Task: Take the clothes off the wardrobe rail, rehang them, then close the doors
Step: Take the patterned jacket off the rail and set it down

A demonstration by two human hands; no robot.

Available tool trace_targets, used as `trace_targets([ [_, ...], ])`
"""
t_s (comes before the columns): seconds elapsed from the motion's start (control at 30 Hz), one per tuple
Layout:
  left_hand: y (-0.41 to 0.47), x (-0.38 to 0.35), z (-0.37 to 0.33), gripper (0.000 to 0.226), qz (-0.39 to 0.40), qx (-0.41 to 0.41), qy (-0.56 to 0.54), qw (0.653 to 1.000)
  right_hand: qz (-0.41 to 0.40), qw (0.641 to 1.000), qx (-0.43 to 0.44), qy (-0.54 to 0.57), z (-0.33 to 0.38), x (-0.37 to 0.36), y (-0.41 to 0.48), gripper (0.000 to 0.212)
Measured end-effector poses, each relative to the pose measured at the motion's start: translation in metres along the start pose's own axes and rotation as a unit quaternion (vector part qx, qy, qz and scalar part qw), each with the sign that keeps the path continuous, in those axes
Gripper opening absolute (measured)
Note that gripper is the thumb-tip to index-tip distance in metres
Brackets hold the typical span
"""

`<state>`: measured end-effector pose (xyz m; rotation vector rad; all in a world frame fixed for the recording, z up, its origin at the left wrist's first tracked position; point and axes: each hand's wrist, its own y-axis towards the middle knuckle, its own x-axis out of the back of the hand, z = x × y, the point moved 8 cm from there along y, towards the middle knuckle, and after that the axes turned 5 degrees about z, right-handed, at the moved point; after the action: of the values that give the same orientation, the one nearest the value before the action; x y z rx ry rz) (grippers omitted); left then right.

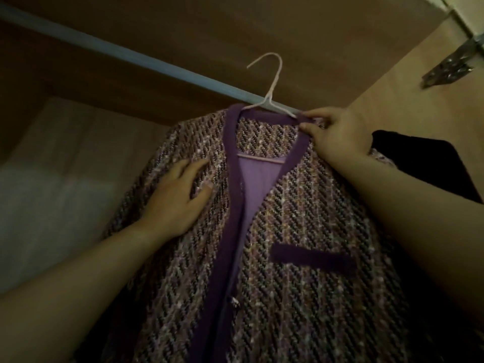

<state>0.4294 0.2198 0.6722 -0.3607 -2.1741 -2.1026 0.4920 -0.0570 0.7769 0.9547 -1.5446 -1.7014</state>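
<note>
item: purple tweed jacket [301,231] on a white hanger [269,100], hook free in front of the wardrobe rail [131,55] — not on it
right hand [337,134]: pinched on the collar trim and hanger arm
left hand [178,195]: open, flat on the jacket front
step, as judged: rehanging — raise by the hanger, turn the hook over the rail, steady the cloth, loosen the pinch only once it seats

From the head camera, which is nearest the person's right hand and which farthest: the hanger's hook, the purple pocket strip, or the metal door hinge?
1. Hanger hook: nearest, just up and left of the right hand, which pinches the jacket's collar.
2. Purple pocket strip: farther, below the hand on the jacket front.
3. Metal door hinge: farthest, at the upper right on the wardrobe side.
</note>
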Motion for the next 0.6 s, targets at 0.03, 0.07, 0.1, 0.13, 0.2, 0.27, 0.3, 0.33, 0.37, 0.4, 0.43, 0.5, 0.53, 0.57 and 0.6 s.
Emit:
trace_targets([
  [0.03, -0.004, 0.007, -0.004, 0.053, -0.016, -0.006, 0.013, 1.000, 0.005, 1.000, -0.003, 0.017, 0.000, 0.004, -0.010, 0.020],
  [0.07, -0.006, 0.015, -0.008, 0.057, -0.030, -0.014, 0.031, 0.999, 0.016, 0.999, -0.005, 0.031, 0.000, 0.005, -0.020, 0.020],
  [0.1, -0.009, 0.022, -0.012, 0.062, -0.039, -0.022, 0.049, 0.998, 0.031, 0.999, -0.005, 0.043, 0.000, 0.005, -0.031, 0.019],
  [0.13, -0.012, 0.028, -0.014, 0.064, -0.043, -0.027, 0.064, 0.997, 0.046, 0.998, -0.002, 0.052, 0.002, 0.004, -0.043, 0.019],
  [0.2, -0.019, 0.038, -0.014, 0.064, -0.035, 0.001, 0.084, 0.996, 0.066, 0.995, 0.011, 0.069, 0.006, 0.002, -0.067, 0.019],
  [0.27, -0.034, 0.046, -0.009, 0.061, -0.017, 0.050, 0.160, 0.986, 0.073, 0.994, 0.011, 0.077, 0.007, 0.003, -0.092, 0.019],
  [0.3, -0.045, 0.049, -0.009, 0.061, -0.013, 0.054, 0.209, 0.976, 0.078, 0.994, 0.004, 0.081, 0.007, 0.004, -0.105, 0.019],
  [0.33, -0.056, 0.051, -0.012, 0.061, -0.003, 0.042, 0.238, 0.970, 0.085, 0.993, -0.006, 0.087, 0.005, 0.005, -0.118, 0.018],
  [0.37, -0.068, 0.051, -0.015, 0.059, 0.010, 0.022, 0.229, 0.973, 0.093, 0.991, -0.013, 0.093, 0.004, 0.006, -0.131, 0.017],
  [0.4, -0.080, 0.050, -0.017, 0.057, 0.025, 0.002, 0.206, 0.978, 0.100, 0.990, -0.017, 0.099, 0.002, 0.006, -0.143, 0.017],
  [0.43, -0.094, 0.051, -0.019, 0.054, 0.033, -0.010, 0.177, 0.984, 0.109, 0.988, -0.017, 0.108, 0.002, 0.007, -0.157, 0.018],
  [0.5, -0.123, 0.057, -0.022, 0.048, 0.022, -0.014, 0.135, 0.990, 0.126, 0.982, -0.006, 0.140, 0.006, 0.010, -0.183, 0.021],
  [0.53, -0.137, 0.060, -0.024, 0.045, 0.015, -0.011, 0.122, 0.992, 0.131, 0.980, 0.003, 0.151, 0.010, 0.013, -0.197, 0.022],
  [0.57, -0.151, 0.063, -0.025, 0.043, 0.010, -0.006, 0.109, 0.994, 0.132, 0.980, 0.018, 0.149, 0.014, 0.017, -0.211, 0.024],
  [0.6, -0.164, 0.065, -0.027, 0.042, 0.005, 0.000, 0.095, 0.995, 0.131, 0.981, 0.038, 0.136, 0.020, 0.022, -0.224, 0.025],
])
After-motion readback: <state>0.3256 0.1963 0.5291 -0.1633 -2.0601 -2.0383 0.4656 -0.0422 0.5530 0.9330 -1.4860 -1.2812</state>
